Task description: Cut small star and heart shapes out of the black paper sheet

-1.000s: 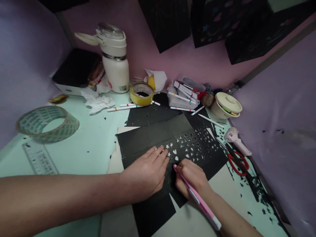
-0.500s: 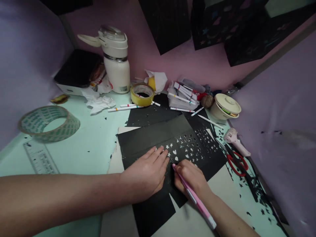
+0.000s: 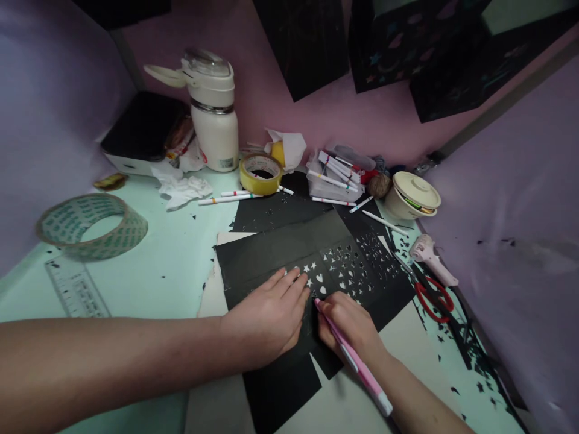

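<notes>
- While your left hand lies flat on the black sheet, fingers stretched out and only slightly apart, it grips nothing.
- Your right hand is curled, pinching the pink pen-like tool near its tip.
- The sheet lies in front of you, over other dark paper on the desk, under your 2 hands.
- You seem to be cutting a small shape beside the star and heart cut-outs; whether the tip touches, you cannot tell here.
- Your next move likely calls for firm left-hand pressure and short, controlled strokes.
</notes>
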`<state>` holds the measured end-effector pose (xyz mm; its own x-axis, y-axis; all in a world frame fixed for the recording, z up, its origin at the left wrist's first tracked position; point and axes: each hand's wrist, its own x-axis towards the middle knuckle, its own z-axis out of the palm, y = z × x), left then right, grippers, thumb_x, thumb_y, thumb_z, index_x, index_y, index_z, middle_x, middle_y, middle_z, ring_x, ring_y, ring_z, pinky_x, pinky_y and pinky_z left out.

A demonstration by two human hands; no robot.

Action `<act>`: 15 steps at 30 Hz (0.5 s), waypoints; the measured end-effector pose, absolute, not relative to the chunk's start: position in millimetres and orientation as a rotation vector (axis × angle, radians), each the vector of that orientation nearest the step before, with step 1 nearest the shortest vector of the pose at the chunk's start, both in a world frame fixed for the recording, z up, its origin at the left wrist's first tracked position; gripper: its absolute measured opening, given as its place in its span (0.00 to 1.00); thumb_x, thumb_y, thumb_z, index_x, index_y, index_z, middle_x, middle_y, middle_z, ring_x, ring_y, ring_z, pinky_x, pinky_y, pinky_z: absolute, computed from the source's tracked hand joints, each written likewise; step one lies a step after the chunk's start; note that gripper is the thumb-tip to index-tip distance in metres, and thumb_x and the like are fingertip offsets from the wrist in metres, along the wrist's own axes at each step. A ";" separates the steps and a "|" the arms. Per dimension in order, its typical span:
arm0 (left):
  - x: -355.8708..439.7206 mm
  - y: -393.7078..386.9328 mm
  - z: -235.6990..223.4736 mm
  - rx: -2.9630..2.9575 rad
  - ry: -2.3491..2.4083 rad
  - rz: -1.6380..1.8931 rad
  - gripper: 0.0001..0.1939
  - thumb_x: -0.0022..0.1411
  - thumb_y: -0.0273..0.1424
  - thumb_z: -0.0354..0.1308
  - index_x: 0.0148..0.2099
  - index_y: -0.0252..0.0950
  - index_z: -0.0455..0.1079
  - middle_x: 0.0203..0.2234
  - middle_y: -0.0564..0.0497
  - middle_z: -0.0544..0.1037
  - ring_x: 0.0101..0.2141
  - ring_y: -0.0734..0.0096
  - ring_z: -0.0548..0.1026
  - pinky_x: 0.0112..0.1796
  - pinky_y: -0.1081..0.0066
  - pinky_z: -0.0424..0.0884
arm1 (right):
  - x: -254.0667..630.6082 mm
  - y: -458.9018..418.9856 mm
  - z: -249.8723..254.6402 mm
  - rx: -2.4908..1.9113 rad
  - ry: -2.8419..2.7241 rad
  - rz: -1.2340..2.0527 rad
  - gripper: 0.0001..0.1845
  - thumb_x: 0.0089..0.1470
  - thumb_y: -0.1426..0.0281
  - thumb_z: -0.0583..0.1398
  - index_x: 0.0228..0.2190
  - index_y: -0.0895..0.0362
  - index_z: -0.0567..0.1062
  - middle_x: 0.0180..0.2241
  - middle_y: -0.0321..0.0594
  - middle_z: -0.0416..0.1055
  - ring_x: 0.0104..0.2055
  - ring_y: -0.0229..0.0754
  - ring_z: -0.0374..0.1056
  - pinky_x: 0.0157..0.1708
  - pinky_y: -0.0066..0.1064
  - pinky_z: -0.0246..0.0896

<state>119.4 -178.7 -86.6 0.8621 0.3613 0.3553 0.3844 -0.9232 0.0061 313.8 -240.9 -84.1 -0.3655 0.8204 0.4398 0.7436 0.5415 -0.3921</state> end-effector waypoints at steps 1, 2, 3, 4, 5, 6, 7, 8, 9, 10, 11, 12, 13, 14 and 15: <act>119.6 -178.6 -86.9 -2.970 -0.600 -0.547 0.21 0.63 0.33 0.49 0.53 0.25 0.70 0.53 0.37 0.72 0.55 0.50 0.68 0.56 0.56 0.61 | 314.0 -240.8 -84.3 -1.251 -2.186 0.166 0.10 0.55 0.83 0.55 0.34 0.56 0.66 0.26 0.38 0.63 0.27 0.39 0.61 0.27 0.30 0.60; 119.7 -178.6 -87.0 -2.972 -0.605 -0.546 0.21 0.63 0.33 0.49 0.53 0.25 0.70 0.53 0.37 0.72 0.55 0.50 0.68 0.56 0.56 0.61 | 314.3 -240.7 -84.4 -1.247 -2.185 0.171 0.10 0.55 0.83 0.55 0.34 0.56 0.66 0.26 0.38 0.64 0.27 0.39 0.61 0.27 0.30 0.60; 119.8 -178.5 -86.9 -2.976 -0.608 -0.541 0.21 0.63 0.33 0.49 0.53 0.25 0.70 0.54 0.37 0.72 0.55 0.50 0.68 0.56 0.56 0.61 | 314.5 -240.4 -84.4 -1.247 -2.180 0.175 0.10 0.55 0.83 0.55 0.34 0.56 0.66 0.26 0.38 0.63 0.27 0.39 0.61 0.27 0.30 0.60; 119.7 -178.5 -86.6 -2.979 -0.606 -0.535 0.21 0.63 0.33 0.49 0.53 0.25 0.70 0.54 0.37 0.71 0.55 0.50 0.68 0.56 0.56 0.61 | 314.8 -240.2 -84.1 -1.246 -2.175 0.184 0.10 0.55 0.83 0.55 0.34 0.56 0.66 0.25 0.38 0.63 0.27 0.39 0.61 0.27 0.29 0.60; 119.6 -178.6 -86.2 -2.984 -0.603 -0.528 0.21 0.63 0.33 0.48 0.53 0.25 0.70 0.54 0.37 0.71 0.55 0.50 0.68 0.56 0.56 0.61 | 314.9 -239.9 -83.7 -1.247 -2.170 0.195 0.10 0.55 0.82 0.55 0.34 0.56 0.67 0.25 0.37 0.63 0.26 0.39 0.61 0.27 0.30 0.60; 119.4 -178.7 -85.8 -2.990 -0.600 -0.520 0.21 0.64 0.33 0.48 0.54 0.25 0.70 0.54 0.37 0.71 0.55 0.50 0.68 0.56 0.56 0.61 | 314.9 -239.7 -83.0 -1.246 -2.165 0.207 0.10 0.55 0.82 0.55 0.34 0.56 0.67 0.25 0.37 0.63 0.26 0.39 0.60 0.27 0.30 0.60; 119.2 -178.8 -85.4 -2.993 -0.601 -0.517 0.21 0.64 0.33 0.48 0.54 0.25 0.70 0.54 0.37 0.71 0.55 0.50 0.68 0.56 0.56 0.61 | 314.9 -239.4 -82.1 -1.245 -2.159 0.217 0.10 0.55 0.83 0.54 0.33 0.55 0.66 0.25 0.37 0.63 0.26 0.39 0.60 0.26 0.30 0.59; 119.0 -178.8 -85.1 -2.997 -0.602 -0.514 0.21 0.64 0.32 0.48 0.54 0.25 0.70 0.54 0.37 0.71 0.55 0.50 0.68 0.56 0.56 0.61 | 314.6 -239.2 -81.1 -1.242 -2.153 0.227 0.10 0.54 0.83 0.54 0.33 0.55 0.66 0.24 0.37 0.62 0.25 0.39 0.59 0.26 0.30 0.59; 118.9 -178.7 -84.8 -2.998 -0.605 -0.515 0.21 0.64 0.32 0.48 0.54 0.26 0.70 0.54 0.37 0.71 0.55 0.50 0.68 0.56 0.56 0.61 | 314.2 -239.0 -79.9 -1.237 -2.145 0.233 0.10 0.54 0.83 0.54 0.32 0.55 0.66 0.24 0.36 0.62 0.25 0.38 0.59 0.26 0.30 0.59; 118.8 -178.6 -84.5 -2.998 -0.608 -0.518 0.21 0.64 0.32 0.48 0.54 0.26 0.70 0.54 0.37 0.71 0.55 0.50 0.68 0.56 0.56 0.62 | 313.8 -238.7 -78.8 -1.233 -2.138 0.238 0.10 0.54 0.82 0.54 0.31 0.55 0.65 0.24 0.36 0.62 0.25 0.38 0.58 0.25 0.30 0.58; 118.9 -178.4 -84.3 -2.998 -0.611 -0.518 0.21 0.64 0.32 0.48 0.54 0.26 0.70 0.54 0.37 0.71 0.55 0.51 0.68 0.56 0.56 0.62 | 313.2 -238.4 -77.7 -1.231 -2.131 0.240 0.10 0.54 0.82 0.54 0.31 0.55 0.65 0.23 0.36 0.62 0.24 0.38 0.58 0.24 0.29 0.58; 119.0 -178.1 -84.0 -2.997 -0.610 -0.522 0.21 0.64 0.32 0.47 0.54 0.26 0.70 0.54 0.37 0.71 0.55 0.50 0.68 0.56 0.56 0.62 | 312.7 -238.2 -76.8 -1.227 -2.127 0.241 0.10 0.54 0.82 0.54 0.30 0.54 0.65 0.23 0.35 0.61 0.24 0.38 0.58 0.24 0.29 0.57; 119.2 -177.8 -83.6 -2.998 -0.610 -0.523 0.21 0.64 0.32 0.47 0.53 0.26 0.70 0.54 0.37 0.71 0.55 0.50 0.68 0.56 0.56 0.62 | 312.3 -238.2 -76.1 -1.227 -2.120 0.241 0.10 0.54 0.82 0.54 0.29 0.54 0.65 0.22 0.35 0.61 0.24 0.38 0.57 0.23 0.29 0.56; 119.4 -177.6 -83.2 -3.000 -0.610 -0.521 0.21 0.64 0.32 0.48 0.53 0.26 0.70 0.54 0.37 0.71 0.55 0.50 0.68 0.56 0.56 0.62 | 312.1 -238.2 -75.8 -1.226 -2.111 0.243 0.11 0.54 0.83 0.54 0.29 0.54 0.65 0.22 0.35 0.61 0.23 0.38 0.57 0.23 0.29 0.56; 119.6 -177.5 -82.7 -3.002 -0.611 -0.518 0.21 0.64 0.32 0.48 0.53 0.26 0.70 0.54 0.37 0.71 0.55 0.50 0.68 0.56 0.56 0.63 | 312.2 -238.5 -75.7 -1.225 -2.098 0.256 0.11 0.54 0.83 0.54 0.29 0.54 0.65 0.22 0.35 0.62 0.23 0.37 0.57 0.23 0.29 0.56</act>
<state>119.6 -177.5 -82.7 0.8671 0.3742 0.3288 0.3857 -0.9221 0.0323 312.2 -238.5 -75.7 -0.3218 0.8278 0.4595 0.6931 0.5366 -0.4814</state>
